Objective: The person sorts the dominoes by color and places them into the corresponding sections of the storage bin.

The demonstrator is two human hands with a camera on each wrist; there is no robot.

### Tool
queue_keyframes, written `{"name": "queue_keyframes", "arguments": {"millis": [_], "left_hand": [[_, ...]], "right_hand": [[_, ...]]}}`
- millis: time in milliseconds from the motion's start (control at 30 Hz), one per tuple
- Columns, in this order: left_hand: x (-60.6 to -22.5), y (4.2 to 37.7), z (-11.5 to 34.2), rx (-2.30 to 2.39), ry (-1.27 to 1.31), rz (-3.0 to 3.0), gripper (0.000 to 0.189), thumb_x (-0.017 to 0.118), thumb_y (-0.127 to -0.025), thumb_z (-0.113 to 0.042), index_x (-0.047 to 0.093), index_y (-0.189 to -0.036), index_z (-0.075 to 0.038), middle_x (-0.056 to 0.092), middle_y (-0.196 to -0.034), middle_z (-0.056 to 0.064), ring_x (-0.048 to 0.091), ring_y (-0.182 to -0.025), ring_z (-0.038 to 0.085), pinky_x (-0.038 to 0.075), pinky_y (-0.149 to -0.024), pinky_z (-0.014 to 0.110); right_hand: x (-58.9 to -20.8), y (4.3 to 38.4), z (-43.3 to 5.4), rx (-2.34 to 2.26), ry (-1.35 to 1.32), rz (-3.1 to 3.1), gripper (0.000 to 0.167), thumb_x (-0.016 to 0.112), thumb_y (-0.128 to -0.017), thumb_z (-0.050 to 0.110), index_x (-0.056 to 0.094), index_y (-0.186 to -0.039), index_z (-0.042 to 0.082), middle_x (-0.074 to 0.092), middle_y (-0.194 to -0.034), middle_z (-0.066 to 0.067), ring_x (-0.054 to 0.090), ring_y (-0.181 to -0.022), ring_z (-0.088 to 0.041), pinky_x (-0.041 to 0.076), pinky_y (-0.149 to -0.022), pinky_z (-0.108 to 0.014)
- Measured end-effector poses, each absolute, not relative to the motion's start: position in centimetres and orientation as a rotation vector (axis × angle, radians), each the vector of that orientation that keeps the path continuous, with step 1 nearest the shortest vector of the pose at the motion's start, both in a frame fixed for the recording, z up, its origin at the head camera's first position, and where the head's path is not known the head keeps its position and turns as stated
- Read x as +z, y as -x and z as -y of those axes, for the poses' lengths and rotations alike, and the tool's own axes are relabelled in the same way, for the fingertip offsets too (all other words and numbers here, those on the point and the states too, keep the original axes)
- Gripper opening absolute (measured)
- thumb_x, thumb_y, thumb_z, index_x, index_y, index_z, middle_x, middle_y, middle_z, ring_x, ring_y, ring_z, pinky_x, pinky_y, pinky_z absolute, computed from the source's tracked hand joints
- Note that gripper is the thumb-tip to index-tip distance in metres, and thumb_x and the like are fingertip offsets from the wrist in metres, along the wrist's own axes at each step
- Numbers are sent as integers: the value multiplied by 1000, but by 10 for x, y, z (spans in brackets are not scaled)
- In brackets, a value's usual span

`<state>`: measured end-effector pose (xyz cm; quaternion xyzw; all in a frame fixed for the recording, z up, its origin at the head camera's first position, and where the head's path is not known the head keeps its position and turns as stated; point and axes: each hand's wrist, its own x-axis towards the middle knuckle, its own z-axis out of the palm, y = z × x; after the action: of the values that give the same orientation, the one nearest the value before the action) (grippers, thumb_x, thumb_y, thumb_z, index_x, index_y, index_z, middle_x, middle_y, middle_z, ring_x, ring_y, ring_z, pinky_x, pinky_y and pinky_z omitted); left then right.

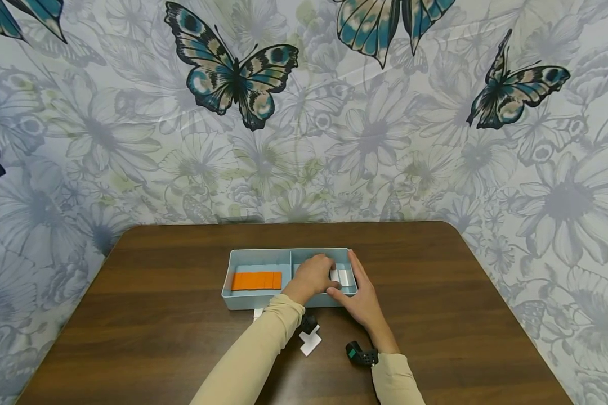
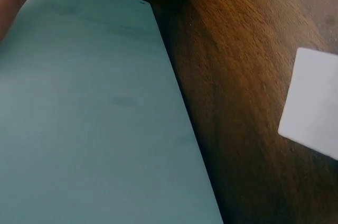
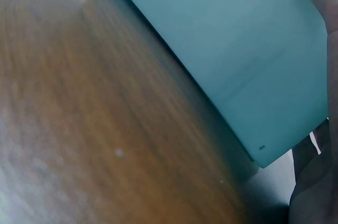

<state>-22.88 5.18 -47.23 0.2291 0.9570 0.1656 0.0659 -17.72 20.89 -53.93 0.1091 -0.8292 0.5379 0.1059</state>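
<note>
A light blue two-compartment box (image 1: pixel 243 302) lies on the table. My left hand (image 1: pixel 311 275) reaches over its front wall into the right compartment, fingers bent beside small white pieces (image 1: pixel 343 277). Whether it holds one of them is hidden. My right hand (image 1: pixel 360 295) lies at the box's right end, its fingers extended along the outside of the end wall and its thumb over the front rim near the left thumb. Flat orange pieces (image 1: pixel 256 280) lie in the left compartment. Both wrist views mostly show the box's outer wall (image 2: pixel 95 108).
On the brown wooden table (image 1: pixel 157 315), an angular white piece (image 1: pixel 311 340) lies in front of the box. Another white piece (image 1: pixel 258 314) is partly hidden by the left sleeve. A butterfly-patterned cloth (image 1: pixel 304 169) hangs behind the table.
</note>
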Motion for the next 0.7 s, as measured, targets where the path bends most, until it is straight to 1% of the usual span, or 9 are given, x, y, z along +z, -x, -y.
{"name": "queue_keyframes", "arguments": {"millis": [67, 200, 367, 500, 567, 600, 700], "left_hand": [[-472, 229, -52, 507, -688, -2887, 42, 86, -85, -37, 76, -115, -10, 70, -109, 5, 68, -99, 22, 58, -87, 37], [-473, 229, -52, 520, -688, -2879, 43, 86, -85, -38, 76, -115, -11, 70, -110, 5, 68, -98, 21, 58, -87, 37], [-475, 231, -52, 543, -682, -2868, 43, 87, -84, -38, 75, -114, -10, 70, -110, 5, 67, -96, 21, 58, -86, 37], [-476, 232, -52, 554, -694, -2865, 43, 87, -84, -38, 75, -114, -10, 70, -109, 5, 67, -94, 21, 58, -85, 37], [-477, 232, -53, 561, -705, -2865, 42, 87, -84, -37, 75, -114, -10, 69, -108, 5, 67, -93, 21, 58, -85, 36], [-478, 232, -53, 568, -712, -2864, 43, 87, -84, -37, 75, -114, -9, 69, -107, 5, 67, -93, 21, 58, -85, 36], [-478, 231, -53, 601, -722, -2857, 44, 87, -84, -37, 75, -115, -8, 70, -108, 7, 67, -94, 22, 58, -86, 37]], "right_hand": [[-539, 177, -209, 1584, -323, 2441, 101, 85, -86, 29, 22, -165, 31, 21, -172, -1, 23, -157, -29, 26, -123, -59], [-539, 177, -209, 1581, -334, 2433, 102, 85, -86, 27, 22, -166, 28, 21, -172, -3, 23, -157, -30, 26, -122, -59], [-538, 177, -208, 1566, -340, 2432, 102, 85, -86, 27, 22, -166, 28, 22, -172, -4, 24, -156, -32, 26, -122, -60], [-538, 178, -208, 1558, -341, 2429, 102, 85, -86, 26, 23, -166, 20, 22, -172, -6, 25, -156, -34, 28, -121, -62], [-538, 178, -208, 1563, -342, 2425, 101, 85, -86, 26, 23, -166, 19, 22, -172, -7, 25, -156, -34, 28, -120, -62], [-538, 178, -208, 1565, -344, 2422, 102, 85, -86, 26, 23, -166, 19, 22, -172, -7, 25, -156, -35, 28, -120, -62], [-538, 177, -209, 1578, -344, 2423, 101, 85, -86, 26, 23, -166, 25, 22, -172, -6, 24, -156, -34, 27, -121, -62]]}}
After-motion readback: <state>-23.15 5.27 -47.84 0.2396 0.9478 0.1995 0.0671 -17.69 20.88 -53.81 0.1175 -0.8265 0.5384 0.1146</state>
